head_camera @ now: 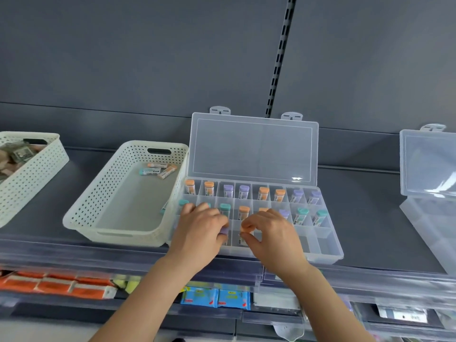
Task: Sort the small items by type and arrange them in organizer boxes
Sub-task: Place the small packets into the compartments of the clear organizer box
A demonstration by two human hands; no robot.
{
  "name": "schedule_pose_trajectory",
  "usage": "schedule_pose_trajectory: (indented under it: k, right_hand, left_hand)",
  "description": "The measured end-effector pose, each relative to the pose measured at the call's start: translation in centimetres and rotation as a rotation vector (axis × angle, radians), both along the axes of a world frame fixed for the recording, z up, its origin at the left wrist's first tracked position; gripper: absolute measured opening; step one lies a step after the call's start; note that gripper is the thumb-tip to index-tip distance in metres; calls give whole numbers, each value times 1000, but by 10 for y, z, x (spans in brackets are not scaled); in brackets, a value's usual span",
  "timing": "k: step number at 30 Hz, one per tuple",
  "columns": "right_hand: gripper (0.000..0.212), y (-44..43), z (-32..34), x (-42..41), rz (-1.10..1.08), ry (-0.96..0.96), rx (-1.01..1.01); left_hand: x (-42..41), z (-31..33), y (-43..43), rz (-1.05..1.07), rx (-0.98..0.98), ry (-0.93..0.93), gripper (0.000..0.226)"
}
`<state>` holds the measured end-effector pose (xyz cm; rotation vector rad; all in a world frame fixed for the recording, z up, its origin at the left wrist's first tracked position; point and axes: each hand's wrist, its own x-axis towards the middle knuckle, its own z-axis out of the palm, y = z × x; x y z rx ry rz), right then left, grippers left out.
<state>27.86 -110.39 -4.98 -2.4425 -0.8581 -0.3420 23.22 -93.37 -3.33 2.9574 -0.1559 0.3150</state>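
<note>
Organizer box: capped tubes in compartments; basket: loose tubes.

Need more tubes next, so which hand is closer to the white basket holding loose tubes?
Left. The left hand is just right of the basket; the right hand is farther right, over the organizer.

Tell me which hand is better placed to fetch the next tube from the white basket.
Likely left, once it drops its purple-capped tube. The left hand works at the organizer box's end beside the white basket holding loose tubes; the right hand would cross over it.
</note>
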Motion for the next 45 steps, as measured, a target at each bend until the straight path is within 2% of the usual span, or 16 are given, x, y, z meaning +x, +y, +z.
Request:
schedule_pose_trajectory:
  k: [6,9,12,14,17,23,27,29,32,36,41,45]
  right_hand:
    - [8,5,4,1,20,14,-69]
    - [6,5,8,1,20,18,-114]
    - [18,4,14,-1,15,34,-137]
    - [24,5,20,0,11,58,-125]
    - [22,14,31,7,7,73,-119]
    - [12,71,53,27,60,-3,-85]
    - [19,126,59,44,134,0,-129]
    - [25,154,59,54,164,-1,-209]
    - [29,193,56,72,177,8,-446]
    - [30,236,45,95,141,123,-707]
    - [37,268,33,114,107,190,-878]
    - [31,276,28,120,58,87,-888]
  left_hand:
    - [1,2,3,-24,-28,4,4]
    - [1,5,4,-45,-24,34,14]
    - [2,8,8,-72,-21,77,20]
    - [3,13,12,-91,-53,87,26]
    - [6,25,26,-88,-129,73,32]
    - [23,50,88,89,-169,-28,23]
    - [47,40,143,225,-104,13,25]
    - [62,29,165,265,-43,113,28]
    - [80,14,186,296,44,263,33]
    - [97,0,204,272,80,368,37]
    - [114,-11,221,234,95,340,36]
    - [121,-16,228,227,102,320,26]
